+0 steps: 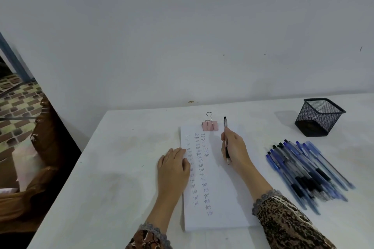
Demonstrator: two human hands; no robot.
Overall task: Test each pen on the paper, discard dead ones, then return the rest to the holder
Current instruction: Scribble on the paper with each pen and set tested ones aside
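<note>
Paper (218,198) well filled with "Test" marks, one pen (225,125) in hand, none back in the holder (319,116) yet.
Over the blank side of the page the right hand (235,147) grips the pen, tip down near the page; the left hand (174,166) lies flat, fingers straight, pressing the page's left edge. Right of the right hand lies a heap of pens (307,172); beyond it the holder stands, seemingly empty, though its mesh blurs the inside. Most testing seems done; discarding and the return remain.
</note>
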